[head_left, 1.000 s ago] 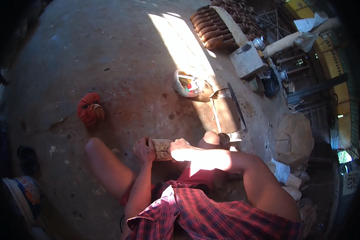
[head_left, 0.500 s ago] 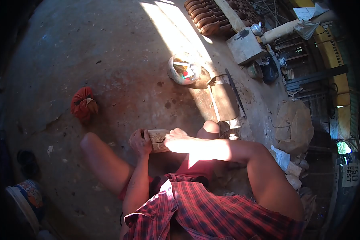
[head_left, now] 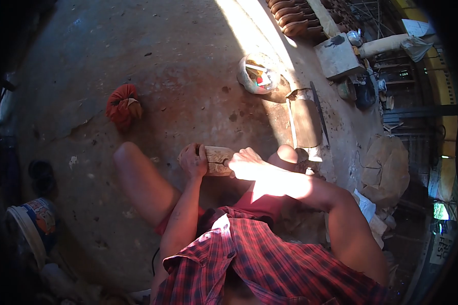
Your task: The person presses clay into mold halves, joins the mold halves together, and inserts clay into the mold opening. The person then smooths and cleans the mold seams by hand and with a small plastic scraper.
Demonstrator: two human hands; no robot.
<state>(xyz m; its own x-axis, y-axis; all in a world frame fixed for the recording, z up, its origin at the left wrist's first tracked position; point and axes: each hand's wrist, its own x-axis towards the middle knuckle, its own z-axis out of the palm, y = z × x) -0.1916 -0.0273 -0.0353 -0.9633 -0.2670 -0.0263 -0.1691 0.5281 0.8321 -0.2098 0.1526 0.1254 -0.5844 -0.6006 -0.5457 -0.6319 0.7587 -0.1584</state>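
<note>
A pale, wood-like block [head_left: 218,160] with a dark slot along its near face lies across my lap, between my knees. My left hand [head_left: 194,161] is wrapped round its left end. At the other end, my right hand [head_left: 246,163] is closed with its knuckles up, against the block at the slot. Whatever sits inside the right fingers is hidden. Bright sunlight falls on the right hand and forearm.
A red cloth bundle [head_left: 123,107] lies on the floor ahead left. A round bowl [head_left: 247,83] with small items stands ahead, near a flat brown board [head_left: 307,122] and a dark bar [head_left: 319,111]. Stacked curved brown pieces [head_left: 294,19] are farther back. A bucket [head_left: 26,236] stands at left.
The camera view has shifted, so the floor and objects sit farther right and higher. Both hands stay on the block; slightly more of it shows between them.
</note>
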